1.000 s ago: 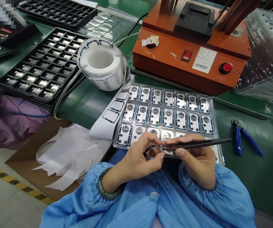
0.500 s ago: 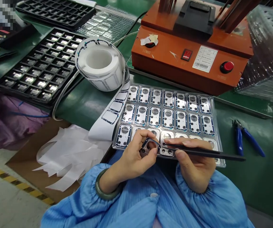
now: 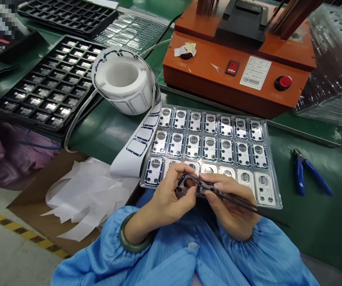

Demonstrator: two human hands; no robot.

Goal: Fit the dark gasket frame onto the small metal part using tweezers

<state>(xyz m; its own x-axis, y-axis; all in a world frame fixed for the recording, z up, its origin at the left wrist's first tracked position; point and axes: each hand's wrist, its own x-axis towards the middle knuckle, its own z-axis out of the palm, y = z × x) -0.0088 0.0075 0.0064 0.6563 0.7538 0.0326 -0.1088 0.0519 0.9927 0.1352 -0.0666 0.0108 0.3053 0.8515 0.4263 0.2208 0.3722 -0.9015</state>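
The work goes best with the small dark frame part [image 3: 188,186] kept level and steady just above the near edge of the clear tray of metal parts [image 3: 270,174], so the black tweezers [image 3: 233,198] meet its rim squarely. The left hand [image 3: 171,200] has its fingers [image 3: 185,170] closed around the frame, pinching it. The right hand [image 3: 233,206] grips the tweezers, tips touching the frame.
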